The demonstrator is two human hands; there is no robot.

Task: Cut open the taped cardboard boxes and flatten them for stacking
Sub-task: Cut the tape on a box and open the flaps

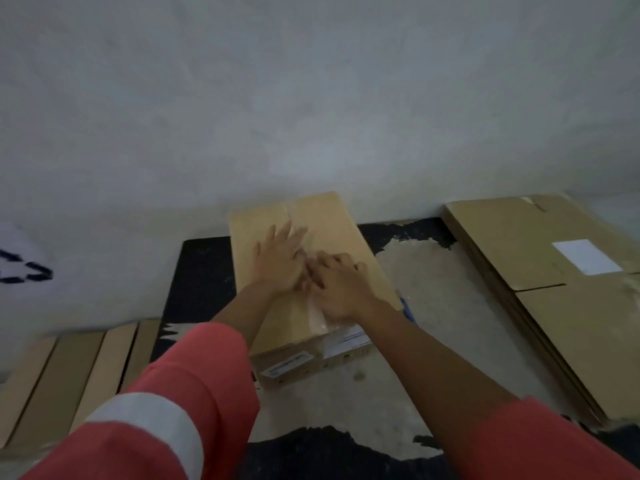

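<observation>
A closed brown cardboard box [332, 220] lies on the floor in front of me, with white labels on its near side. A strip of clear tape [316, 315] runs along its top seam and looks crinkled near the front edge. My left hand [280, 261] presses flat on the box top, fingers spread, just left of the seam. My right hand [341, 289] sits beside it on the seam, its fingers curled and pinching the tape. The fingertips themselves are blurred.
A stack of flattened cardboard [519, 254] with a white label lies at the right. More flat cardboard pieces [69, 368] lie at the lower left. A blue object [408, 308] peeks out at the box's right edge. A pale wall [311, 98] rises right behind the box.
</observation>
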